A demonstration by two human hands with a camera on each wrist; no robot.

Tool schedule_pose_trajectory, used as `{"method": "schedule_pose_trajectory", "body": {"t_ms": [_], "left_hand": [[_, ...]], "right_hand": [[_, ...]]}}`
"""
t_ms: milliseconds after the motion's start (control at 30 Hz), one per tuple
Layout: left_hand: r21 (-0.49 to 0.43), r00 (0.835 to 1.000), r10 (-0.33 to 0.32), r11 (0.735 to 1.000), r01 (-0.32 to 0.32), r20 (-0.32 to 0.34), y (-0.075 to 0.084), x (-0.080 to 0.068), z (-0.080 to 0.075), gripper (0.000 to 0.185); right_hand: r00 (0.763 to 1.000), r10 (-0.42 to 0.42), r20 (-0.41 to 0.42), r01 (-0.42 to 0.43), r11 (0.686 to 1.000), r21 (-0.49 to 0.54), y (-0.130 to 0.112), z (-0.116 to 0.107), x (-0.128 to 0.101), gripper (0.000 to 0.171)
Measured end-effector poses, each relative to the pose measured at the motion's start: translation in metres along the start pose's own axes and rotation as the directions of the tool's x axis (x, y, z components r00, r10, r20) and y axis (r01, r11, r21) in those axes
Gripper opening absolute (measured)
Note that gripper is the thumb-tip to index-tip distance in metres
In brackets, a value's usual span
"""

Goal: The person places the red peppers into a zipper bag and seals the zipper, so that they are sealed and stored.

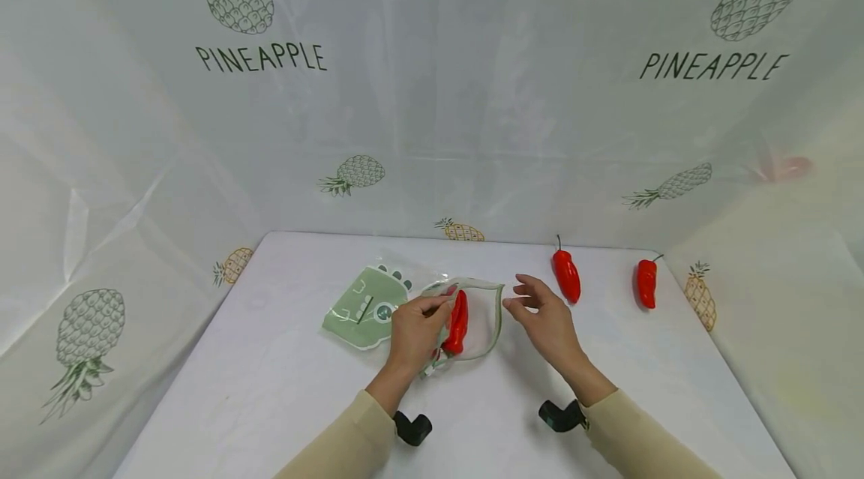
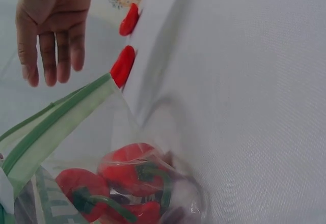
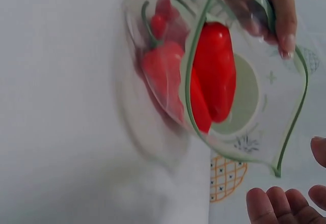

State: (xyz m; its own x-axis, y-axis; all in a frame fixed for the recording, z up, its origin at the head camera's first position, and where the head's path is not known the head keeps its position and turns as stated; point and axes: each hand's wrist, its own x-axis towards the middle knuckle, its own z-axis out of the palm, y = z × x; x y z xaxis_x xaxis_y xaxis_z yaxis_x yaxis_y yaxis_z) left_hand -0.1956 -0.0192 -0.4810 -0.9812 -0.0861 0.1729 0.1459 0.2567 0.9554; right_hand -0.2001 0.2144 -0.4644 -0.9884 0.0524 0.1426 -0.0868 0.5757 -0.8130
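A clear zip bag with green edging stands with its mouth spread apart, facing right. My left hand pinches the bag's rim, also visible in the right wrist view. Inside lie several red peppers with green stems. Just right of the mouth, my right hand hovers with relaxed fingers and holds nothing; the left wrist view shows its palm and hanging fingers. Left of the bag, a flat green cartoon-printed bag lies on the table, partly behind my left hand.
Two more red peppers lie at the back right of the white table: one pepper nearer my right hand, another pepper near the right edge. A pineapple-printed curtain hangs behind and along both sides.
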Motion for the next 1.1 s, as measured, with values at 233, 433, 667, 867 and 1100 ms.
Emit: {"method": "schedule_pose_trajectory", "body": {"t_ms": [233,433,667,867,1100], "left_hand": [[0.006,1.000,0.001,1.000,-0.001,-0.004,-0.003,0.002,0.001,0.014],[0.008,1.000,-0.010,1.000,0.010,-0.006,-0.004,0.002,0.001,0.014],[-0.018,1.000,-0.019,1.000,0.019,0.005,-0.006,0.001,0.002,0.016],[-0.018,1.000,-0.025,1.000,0.025,0.004,-0.006,0.002,0.002,0.015],[-0.025,0.999,-0.040,0.999,0.041,0.019,-0.007,0.000,0.002,0.015]], "right_hand": [[1.000,-0.005,-0.013,0.004,0.999,-0.032,0.010,-0.021,0.016,0.058],[0.999,-0.008,-0.035,0.006,0.998,-0.069,0.020,-0.039,0.032,0.062],[0.997,-0.015,-0.079,0.005,0.991,-0.133,0.031,-0.056,0.049,0.060],[0.996,0.015,-0.082,-0.028,0.987,-0.160,0.042,-0.064,0.061,0.063],[0.992,0.115,-0.059,-0.124,0.974,-0.190,0.062,-0.071,0.076,0.069]]}}
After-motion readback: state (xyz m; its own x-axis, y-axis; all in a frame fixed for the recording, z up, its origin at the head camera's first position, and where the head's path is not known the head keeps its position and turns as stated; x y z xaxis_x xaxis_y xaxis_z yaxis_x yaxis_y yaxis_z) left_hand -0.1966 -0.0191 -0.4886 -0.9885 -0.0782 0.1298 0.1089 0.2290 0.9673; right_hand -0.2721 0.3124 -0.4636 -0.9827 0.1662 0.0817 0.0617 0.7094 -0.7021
